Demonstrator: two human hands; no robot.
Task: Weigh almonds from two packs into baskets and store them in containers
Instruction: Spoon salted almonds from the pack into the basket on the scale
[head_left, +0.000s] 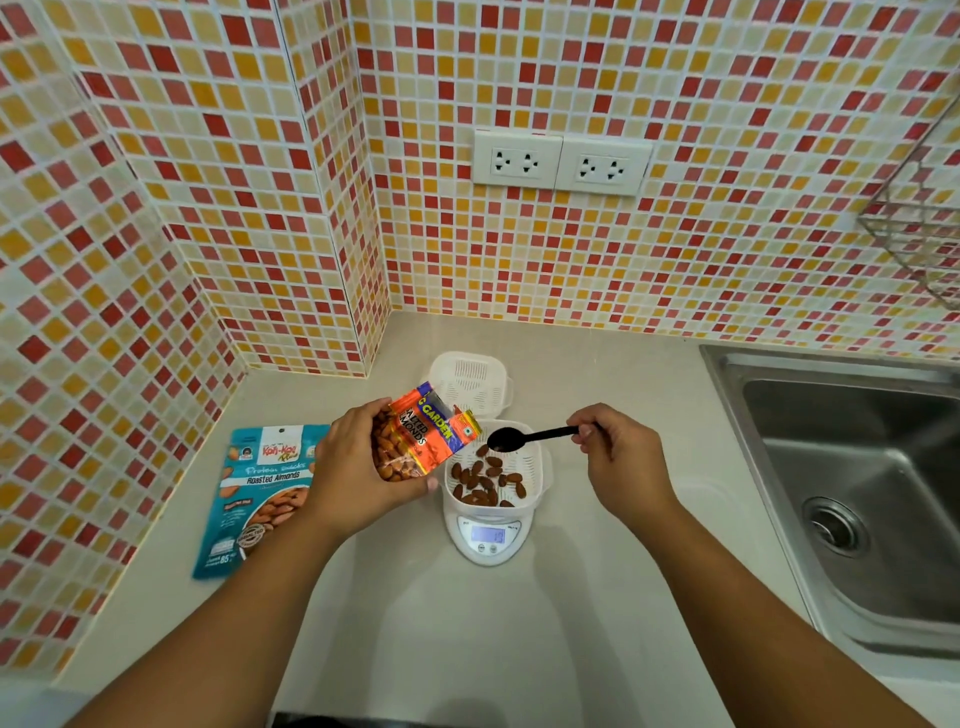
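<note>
My left hand (353, 470) grips an orange and blue almond pack (415, 439), tilted with its mouth toward a white basket (537, 470). That basket sits on a small white digital scale (488, 538) and holds several almonds (485, 480). My right hand (621, 457) holds a black spoon (524, 437) by its handle, the bowl hovering over the basket's far rim near the pack's mouth. A second pack, teal with "Roasted Almonds" on it (254, 499), lies flat on the counter to the left, partly hidden by my left forearm. Another white basket (470, 382) stands behind the scale.
The beige counter (467, 634) runs into a tiled corner at the back left. A steel sink (862, 499) takes up the right side. Two wall sockets (561, 163) sit above the counter, and a wire rack (914, 228) hangs at the far right.
</note>
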